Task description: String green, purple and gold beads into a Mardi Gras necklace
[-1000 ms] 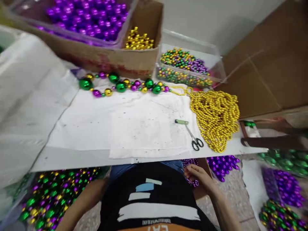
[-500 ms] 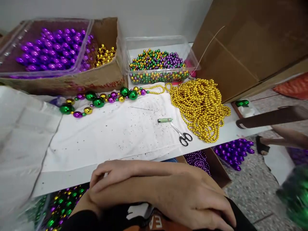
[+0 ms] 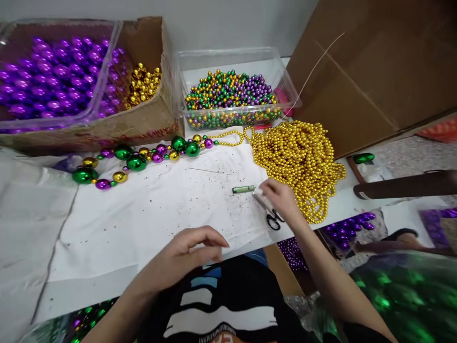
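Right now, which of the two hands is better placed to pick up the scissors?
The right hand, I'd judge: it is beside the scissors and partly hides them in this view. The left hand is clearly farther away.

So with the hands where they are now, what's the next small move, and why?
I'd probably ease the right hand a little left and pinch the small green tool. Its near end lies just beyond the fingertips, which look empty, while the scissors are partly hidden by that hand. The left hand also looks empty and could wait.
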`<state>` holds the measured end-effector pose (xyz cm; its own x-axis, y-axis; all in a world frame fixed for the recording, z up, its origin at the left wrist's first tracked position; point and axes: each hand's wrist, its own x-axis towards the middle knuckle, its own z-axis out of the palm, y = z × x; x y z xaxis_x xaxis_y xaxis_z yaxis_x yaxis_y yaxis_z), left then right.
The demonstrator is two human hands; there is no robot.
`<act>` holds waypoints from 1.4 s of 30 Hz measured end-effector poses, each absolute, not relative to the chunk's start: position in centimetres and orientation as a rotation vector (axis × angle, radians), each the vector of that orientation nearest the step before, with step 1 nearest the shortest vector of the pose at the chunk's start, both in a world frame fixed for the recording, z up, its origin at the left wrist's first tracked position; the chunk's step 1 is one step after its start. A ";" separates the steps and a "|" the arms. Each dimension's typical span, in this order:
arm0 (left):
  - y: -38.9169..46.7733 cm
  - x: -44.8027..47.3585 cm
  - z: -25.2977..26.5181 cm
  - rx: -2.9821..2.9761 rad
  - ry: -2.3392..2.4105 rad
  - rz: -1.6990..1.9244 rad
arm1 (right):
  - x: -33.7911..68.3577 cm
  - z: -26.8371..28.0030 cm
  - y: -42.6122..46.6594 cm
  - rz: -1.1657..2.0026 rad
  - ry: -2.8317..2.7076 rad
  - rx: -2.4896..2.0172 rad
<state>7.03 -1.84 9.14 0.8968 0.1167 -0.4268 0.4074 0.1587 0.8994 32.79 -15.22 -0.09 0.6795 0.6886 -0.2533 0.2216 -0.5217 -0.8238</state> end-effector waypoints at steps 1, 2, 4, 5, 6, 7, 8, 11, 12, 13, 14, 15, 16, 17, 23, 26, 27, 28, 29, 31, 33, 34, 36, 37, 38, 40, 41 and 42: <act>-1.6 7.1 8.6 1.358 0.502 -0.199 | 34.5 -0.6 -15.4 0.499 -0.616 -2.216; -1.7 7.3 8.2 1.318 0.525 -0.181 | 35.7 -1.2 -15.2 0.339 -0.544 -2.287; -2.2 8.3 7.5 1.263 0.509 -0.176 | 37.0 -2.3 -14.1 0.244 -0.404 -2.229; -2.5 8.8 7.3 1.242 0.486 -0.188 | 37.1 -2.7 -13.4 0.281 -0.343 -2.144; -2.7 9.3 7.2 1.225 0.461 -0.202 | 37.1 -2.9 -12.8 0.339 -0.294 -2.054; -2.7 9.6 7.0 1.213 0.440 -0.208 | 37.0 -2.8 -12.3 0.399 -0.263 -1.980; -2.6 9.7 6.8 1.206 0.427 -0.203 | 36.9 -2.5 -12.1 0.460 -0.250 -1.915; -1.2 9.6 5.9 1.185 0.458 -0.143 | 37.4 0.4 -13.1 0.588 -0.278 -1.671; -0.6 9.6 5.5 1.174 0.490 -0.119 | 37.8 1.9 -13.9 0.608 -0.297 -1.553; 0.0 9.6 5.2 1.163 0.523 -0.101 | 38.3 3.8 -14.7 0.595 -0.327 -1.451; 0.6 9.9 4.9 1.155 0.545 -0.090 | 38.7 5.8 -15.6 0.551 -0.375 -1.385; 1.1 10.3 4.8 1.151 0.551 -0.084 | 39.0 8.0 -16.3 0.499 -0.433 -1.349; 1.5 10.8 4.8 1.156 0.543 -0.080 | 39.2 10.3 -16.9 0.439 -0.493 -1.320; 1.9 11.6 5.0 1.166 0.523 -0.076 | 39.2 12.5 -17.4 0.413 -0.566 -1.315; 2.8 18.4 11.2 1.361 0.283 0.202 | 36.5 20.9 -17.1 0.457 -0.761 -1.429; 2.0 21.4 14.8 1.396 0.190 0.316 | 34.6 21.5 -16.0 0.704 -0.831 -1.497; 1.7 22.0 15.5 1.390 0.162 0.259 | 33.9 21.5 -15.7 0.800 -0.855 -1.500; 1.4 22.4 15.9 1.372 0.145 0.173 | 33.2 21.4 -15.4 0.878 -0.876 -1.492; 1.1 22.6 16.0 1.336 0.141 0.083 | 32.5 21.2 -15.2 0.936 -0.897 -1.479; 0.9 22.2 15.5 1.210 0.184 -0.057 | 30.8 20.6 -14.9 1.001 -0.943 -1.479; 1.2 20.9 14.6 1.035 0.276 -0.099 | 28.8 19.2 -14.7 1.013 -1.047 -1.541; 1.4 20.2 14.2 0.947 0.328 -0.093 | 27.6 18.3 -14.7 1.004 -1.135 -1.589; 2.1 18.5 13.6 0.807 0.430 -0.069 | 25.2 15.7 -14.6 0.945 -1.367 -1.690; 2.5 17.7 13.3 0.761 0.477 -0.057 | 24.0 14.3 -14.6 0.906 -1.489 -1.739; 2.8 17.0 13.0 0.728 0.520 -0.052 | 22.8 12.9 -14.6 0.859 -1.599 -1.786; 3.3 15.6 12.2 0.701 0.587 -0.074 | 20.8 10.6 -14.7 0.775 -1.785 -1.888; 3.5 15.0 11.8 0.709 0.612 -0.091 | 20.2 9.9 -14.8 0.742 -1.862 -1.923; 3.6 14.5 11.4 0.737 0.630 -0.107 | 19.8 9.5 -14.9 0.724 -1.923 -1.937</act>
<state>14.47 3.58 11.38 0.8114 0.1234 -0.5713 0.3053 0.7440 0.5944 19.83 -14.91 9.51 -0.0325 0.9909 -0.1304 0.8308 -0.0457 -0.5546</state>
